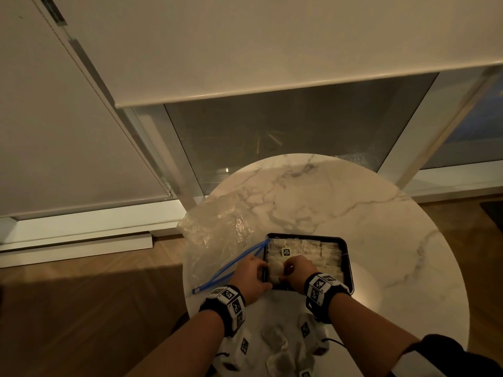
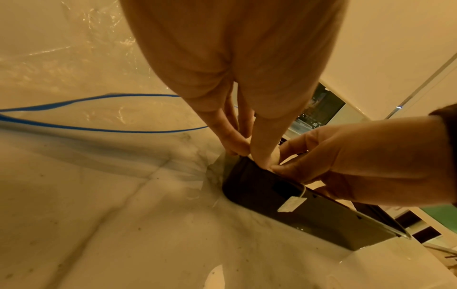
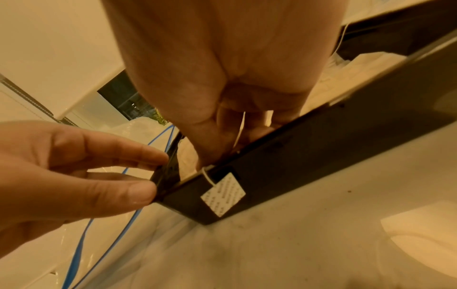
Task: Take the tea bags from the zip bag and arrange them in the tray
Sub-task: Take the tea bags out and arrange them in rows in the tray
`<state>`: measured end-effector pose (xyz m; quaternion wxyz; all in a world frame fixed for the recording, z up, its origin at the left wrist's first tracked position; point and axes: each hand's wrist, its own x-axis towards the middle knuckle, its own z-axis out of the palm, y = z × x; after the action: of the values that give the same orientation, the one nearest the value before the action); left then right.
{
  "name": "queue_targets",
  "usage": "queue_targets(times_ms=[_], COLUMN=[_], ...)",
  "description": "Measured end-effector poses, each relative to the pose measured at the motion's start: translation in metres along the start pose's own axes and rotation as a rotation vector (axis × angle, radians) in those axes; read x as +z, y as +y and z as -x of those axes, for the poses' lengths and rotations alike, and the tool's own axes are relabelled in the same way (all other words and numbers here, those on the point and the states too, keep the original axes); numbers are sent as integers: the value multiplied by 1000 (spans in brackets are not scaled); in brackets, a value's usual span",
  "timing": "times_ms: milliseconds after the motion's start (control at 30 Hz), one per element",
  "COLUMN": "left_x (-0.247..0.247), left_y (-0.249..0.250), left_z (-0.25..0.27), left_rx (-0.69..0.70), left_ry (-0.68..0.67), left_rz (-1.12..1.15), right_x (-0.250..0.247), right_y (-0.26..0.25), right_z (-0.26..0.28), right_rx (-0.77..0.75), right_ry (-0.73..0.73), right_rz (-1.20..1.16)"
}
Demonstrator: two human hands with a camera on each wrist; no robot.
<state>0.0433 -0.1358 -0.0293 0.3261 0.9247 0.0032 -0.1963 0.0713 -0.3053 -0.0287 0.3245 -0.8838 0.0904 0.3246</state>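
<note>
Now the left hand (image 1: pixel 251 273) is steadying the black tray (image 1: pixel 349 268) at its near-left corner, fingers straight and touching the rim. Beside it, the right hand (image 1: pixel 296 270) is pinching a tea bag (image 1: pixel 275 270) down among the tea bags already lining the tray. Left of the tray, the zip bag (image 1: pixel 217 235) is lying open on the marble tabletop (image 1: pixel 353 208). A paper tag (image 3: pixel 223 194) is hanging over the tray's near wall.

From the head view I can't see the near-left part of the tray (image 1: pixel 345 244), because my left hand (image 1: pixel 251 273) and right hand (image 1: pixel 295 270) cover it along with the tea bag (image 1: pixel 275 270) they work on. The right hand's fingers (image 3: pixel 247 125) curl down behind the tray wall in the right wrist view, so whatever they pinch is hidden from me. The loose tea bags (image 1: pixel 275 341) near my forearms run off the bottom edge, and the printing on the hanging tag (image 3: pixel 223 194) is too small to read.
</note>
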Motion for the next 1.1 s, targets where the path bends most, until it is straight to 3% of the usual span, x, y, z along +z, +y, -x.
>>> queue_targets(times_ms=[567, 733, 1100], left_x=[1, 3, 6], left_y=[4, 1, 6], left_z=[5, 9, 11], left_rx=[81, 205, 367], left_ry=[49, 140, -41], left_rz=[-94, -270, -617], right_x=[5, -4, -14], right_y=[-2, 3, 18], right_z=[-8, -4, 7], right_rx=[-21, -34, -91], right_ry=[55, 98, 161], right_rz=[81, 50, 72])
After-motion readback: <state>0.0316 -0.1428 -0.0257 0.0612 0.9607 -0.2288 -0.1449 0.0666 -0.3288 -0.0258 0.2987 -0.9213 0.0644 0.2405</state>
